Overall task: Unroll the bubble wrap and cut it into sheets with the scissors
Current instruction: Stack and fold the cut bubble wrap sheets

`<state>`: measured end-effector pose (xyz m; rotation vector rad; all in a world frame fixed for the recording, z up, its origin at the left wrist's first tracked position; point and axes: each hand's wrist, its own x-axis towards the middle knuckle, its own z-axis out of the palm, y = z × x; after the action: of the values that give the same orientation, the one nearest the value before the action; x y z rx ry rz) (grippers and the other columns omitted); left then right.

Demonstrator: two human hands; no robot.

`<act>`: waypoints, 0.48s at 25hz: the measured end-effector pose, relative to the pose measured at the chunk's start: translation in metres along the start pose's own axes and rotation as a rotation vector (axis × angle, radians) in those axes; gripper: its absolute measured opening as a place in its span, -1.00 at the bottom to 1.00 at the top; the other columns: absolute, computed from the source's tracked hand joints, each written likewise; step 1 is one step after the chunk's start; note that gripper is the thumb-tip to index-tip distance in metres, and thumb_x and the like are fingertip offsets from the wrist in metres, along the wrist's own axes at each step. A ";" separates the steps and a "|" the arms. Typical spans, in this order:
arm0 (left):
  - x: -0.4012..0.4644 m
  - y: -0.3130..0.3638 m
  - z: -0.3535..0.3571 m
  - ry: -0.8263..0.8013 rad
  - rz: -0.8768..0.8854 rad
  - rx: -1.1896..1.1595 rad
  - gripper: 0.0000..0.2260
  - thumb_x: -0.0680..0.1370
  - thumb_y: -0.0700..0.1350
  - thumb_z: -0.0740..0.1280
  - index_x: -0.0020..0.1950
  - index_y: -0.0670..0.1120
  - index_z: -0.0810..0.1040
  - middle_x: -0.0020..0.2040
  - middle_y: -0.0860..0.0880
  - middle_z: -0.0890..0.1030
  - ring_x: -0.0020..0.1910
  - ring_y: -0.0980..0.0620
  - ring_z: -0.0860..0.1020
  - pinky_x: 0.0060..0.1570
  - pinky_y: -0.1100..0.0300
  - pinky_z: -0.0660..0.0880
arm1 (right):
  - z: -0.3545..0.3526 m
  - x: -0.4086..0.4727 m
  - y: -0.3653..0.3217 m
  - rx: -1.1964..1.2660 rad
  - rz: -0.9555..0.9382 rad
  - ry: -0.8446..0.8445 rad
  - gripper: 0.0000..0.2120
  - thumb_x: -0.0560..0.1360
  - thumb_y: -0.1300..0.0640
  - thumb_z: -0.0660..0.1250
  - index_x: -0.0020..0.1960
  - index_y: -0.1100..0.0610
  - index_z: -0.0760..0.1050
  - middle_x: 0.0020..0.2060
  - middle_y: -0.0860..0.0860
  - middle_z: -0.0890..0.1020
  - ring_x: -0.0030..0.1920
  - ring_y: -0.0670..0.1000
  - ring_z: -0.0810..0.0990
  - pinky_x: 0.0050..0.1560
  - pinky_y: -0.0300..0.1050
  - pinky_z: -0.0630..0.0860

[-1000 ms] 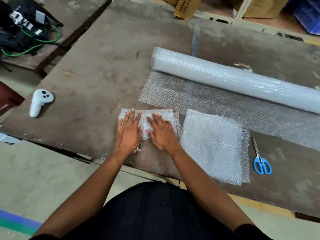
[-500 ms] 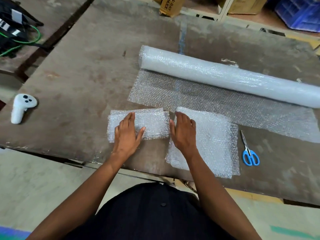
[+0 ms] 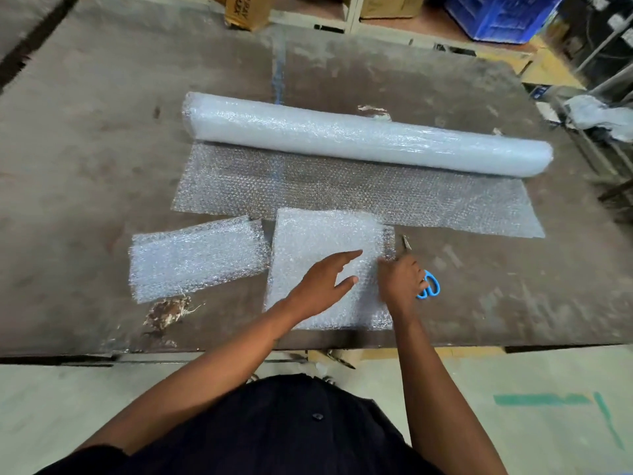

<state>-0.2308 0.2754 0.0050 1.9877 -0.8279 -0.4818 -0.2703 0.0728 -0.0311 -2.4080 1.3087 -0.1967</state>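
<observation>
The bubble wrap roll (image 3: 370, 135) lies across the table, with an unrolled length (image 3: 342, 190) spread toward me. A stack of cut sheets (image 3: 318, 241) sits in front of it, and a smaller folded piece (image 3: 195, 258) lies to its left. My left hand (image 3: 322, 286) is over the stack with straight fingers pointing right. My right hand (image 3: 400, 279) is at the stack's right edge. Its fingers curl over the blue-handled scissors (image 3: 430, 287), which lie on the table; only the blade tip and part of the handles show.
The worn brown table (image 3: 102, 149) has a chipped patch (image 3: 168, 311) near its front edge. Cardboard boxes (image 3: 246, 8) and a blue crate (image 3: 500, 15) stand behind the table. A rack with cloth (image 3: 599, 114) stands at the right.
Both hands moved right: my left hand left the small folded piece for the stack, and my right hand went from the stack's left side to the scissors. The view shifted right.
</observation>
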 end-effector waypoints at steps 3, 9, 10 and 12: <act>0.017 0.009 0.020 0.008 -0.072 -0.138 -0.51 0.70 -0.01 0.36 0.63 0.11 0.36 0.57 0.06 0.46 0.48 0.09 0.47 0.38 0.34 0.42 | -0.012 0.017 0.010 0.282 0.040 -0.071 -0.39 0.51 -0.10 0.53 0.40 0.22 0.49 0.11 0.15 0.71 0.19 0.25 0.65 0.21 0.15 0.48; 0.035 0.011 0.029 0.099 -0.268 -0.340 -0.55 0.68 -0.01 0.40 0.57 0.07 0.44 0.48 0.07 0.55 0.42 0.10 0.53 0.39 0.16 0.48 | -0.033 0.028 0.009 0.353 -0.110 -0.141 -0.51 0.48 -0.11 0.57 0.32 0.10 0.64 0.10 0.10 0.69 0.20 0.10 0.57 0.25 0.03 0.53; 0.037 0.010 0.030 0.102 -0.284 -0.369 -0.56 0.68 -0.01 0.40 0.57 0.07 0.45 0.48 0.07 0.55 0.40 0.11 0.55 0.41 0.10 0.49 | -0.034 0.030 0.007 0.302 -0.133 -0.146 -0.54 0.47 -0.16 0.57 0.27 0.07 0.68 0.09 0.10 0.71 0.22 0.13 0.59 0.25 0.04 0.54; 0.042 0.006 0.033 0.116 -0.317 -0.400 -0.56 0.67 0.05 0.41 0.55 0.11 0.47 0.46 0.08 0.56 0.36 0.14 0.57 0.42 0.04 0.50 | -0.038 0.031 0.000 0.358 -0.181 -0.175 -0.71 0.49 -0.15 0.54 0.08 0.02 0.71 -0.04 0.00 0.78 0.08 0.07 0.72 0.16 0.08 0.61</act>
<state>-0.2238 0.2236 -0.0078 1.7537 -0.3112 -0.6512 -0.2648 0.0364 0.0016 -2.1786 0.8925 -0.2408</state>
